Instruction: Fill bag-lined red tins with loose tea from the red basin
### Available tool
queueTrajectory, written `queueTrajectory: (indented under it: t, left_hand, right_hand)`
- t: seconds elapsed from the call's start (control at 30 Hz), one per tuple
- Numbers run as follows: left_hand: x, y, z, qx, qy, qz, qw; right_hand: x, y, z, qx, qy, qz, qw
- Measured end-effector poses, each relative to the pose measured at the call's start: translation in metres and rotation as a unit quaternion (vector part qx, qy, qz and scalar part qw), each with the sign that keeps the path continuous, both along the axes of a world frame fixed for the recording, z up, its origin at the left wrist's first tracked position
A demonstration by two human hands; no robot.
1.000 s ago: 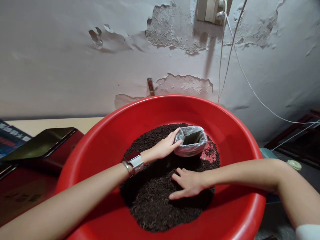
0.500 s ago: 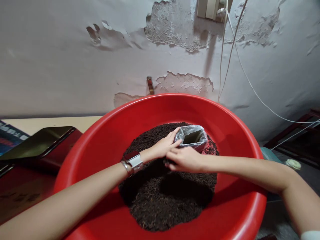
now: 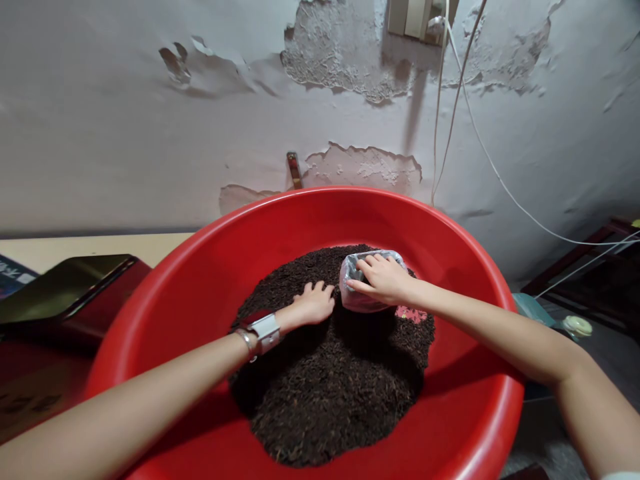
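Note:
A heap of dark, loose shreds, looking like tea leaves (image 3: 330,407), covers the floor of a big red basin (image 3: 465,387). In the heap's far part stands a small bag-lined container (image 3: 363,303), pinkish outside, a clear plastic liner folded over its mouth. My right hand (image 3: 385,279) is palm down over that mouth, its fingers reaching into the opening and the thumb apart at the near rim. Whether leaves are in those fingers is hidden. Just left of the container, my left hand (image 3: 315,303) rests on the leaves with fingers spread.
A dark red box (image 3: 107,293) with a shiny gold-green inside lies left of the basin on a pale table (image 3: 160,247). Behind is a peeling wall (image 3: 125,133) with hanging white cables (image 3: 480,133). A greenish object (image 3: 535,308) lies beyond the right rim.
My right hand has risen from the leaves in front of the container to its mouth. My left hand has let go of the container's left side and dropped onto the leaves.

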State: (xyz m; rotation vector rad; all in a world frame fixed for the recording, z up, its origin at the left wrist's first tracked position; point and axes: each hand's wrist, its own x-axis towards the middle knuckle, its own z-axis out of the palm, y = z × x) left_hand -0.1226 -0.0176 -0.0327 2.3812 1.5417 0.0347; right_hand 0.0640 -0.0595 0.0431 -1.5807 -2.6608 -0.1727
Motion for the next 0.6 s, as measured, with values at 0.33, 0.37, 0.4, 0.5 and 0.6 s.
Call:
queueTrajectory:
  t: [0.33, 0.37, 0.4, 0.5, 0.6]
  left_hand:
    - [0.001, -0.018, -0.018, -0.116, 0.117, -0.008, 0.986]
    - [0.001, -0.017, -0.016, -0.11, 0.117, -0.014, 0.987]
    - [0.0, -0.016, -0.014, -0.107, 0.119, -0.02, 0.987]
    - [-0.001, -0.011, -0.012, -0.111, 0.116, -0.033, 0.986]
    - [-0.002, -0.008, -0.014, -0.127, 0.087, -0.041, 0.987]
  right_hand:
    - [0.005, 0.01, 0.013, 0.076, 0.029, -0.072, 0.994]
    - [0.008, 0.013, 0.014, 0.08, 0.032, -0.095, 0.992]
    - [0.011, 0.016, 0.014, 0.074, 0.036, -0.118, 0.99]
    - [0.02, 0.026, 0.008, -0.008, 0.057, -0.177, 0.982]
    - [0.028, 0.035, 0.003, -0.091, 0.074, -0.189, 0.975]
